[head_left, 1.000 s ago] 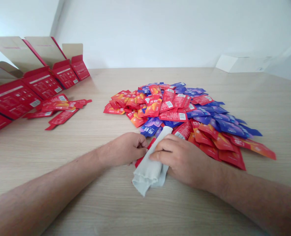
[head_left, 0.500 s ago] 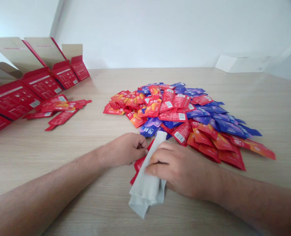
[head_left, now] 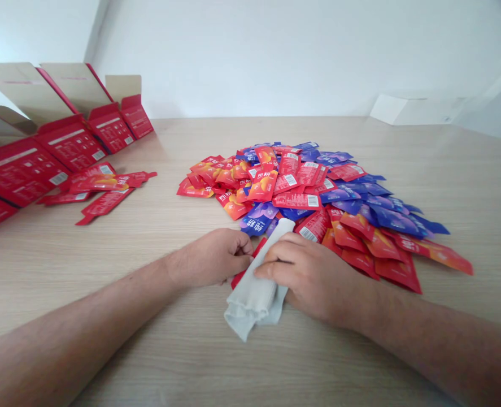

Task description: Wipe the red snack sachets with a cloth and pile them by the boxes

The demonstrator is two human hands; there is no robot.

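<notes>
Since half a second ago the right hand (head_left: 313,277) has slid the grey cloth (head_left: 254,294), clasped under its fingers, back toward the sachet pile (head_left: 318,192). This is a rubbing stroke over the red sachet (head_left: 238,278) at lower centre. The left hand (head_left: 210,257) seems to pinch that sachet, which is mostly hidden. The pale wooden table (head_left: 148,243) has open red boxes (head_left: 64,141) at upper left, and the wall behind is white.

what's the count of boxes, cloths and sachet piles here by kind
red cartons: 5, nearest cut off
white box: 1
grey cloth: 1, in the right hand, over a red sachet the left hand pinches
sachet piles: 2
total: 9
</notes>
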